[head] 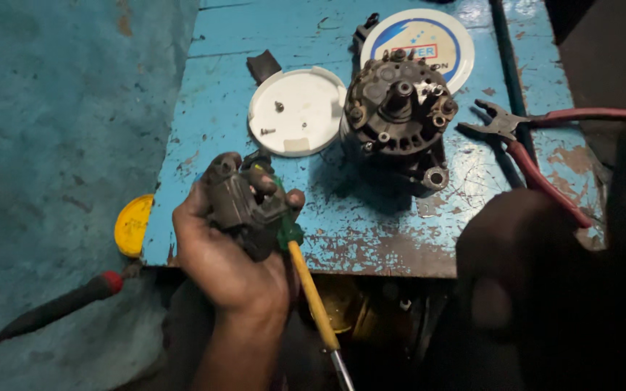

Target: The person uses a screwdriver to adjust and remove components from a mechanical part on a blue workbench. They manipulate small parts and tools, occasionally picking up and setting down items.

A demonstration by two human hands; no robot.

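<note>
In the head view, the left hand (230, 253) is in the lower middle-left of the frame, just in front of the near edge of the blue table (219, 94). Its fingers (262, 181) are closed around a dark, greasy electrical part (237, 206), and the same hand also grips a screwdriver with a green and yellow handle (306, 279), whose metal shaft points down toward the bottom edge.

The right hand (508, 253) is a dark, blurred shape in the lower right; I cannot tell if its fingers are open or closed.

On the table, in the upper middle, an alternator (400, 116) stands upright. Just beside it on the left lies a white round lid (295, 112) with small screws (279, 107) inside. Behind the alternator is a round white and blue lid (436, 36). Pliers with red handles (545, 145) lie at the right, near the alternator. A yellow cap (133, 224) is at the table's left edge, and a tool with a red and black handle (67, 304) lies on the floor in the lower left.
</note>
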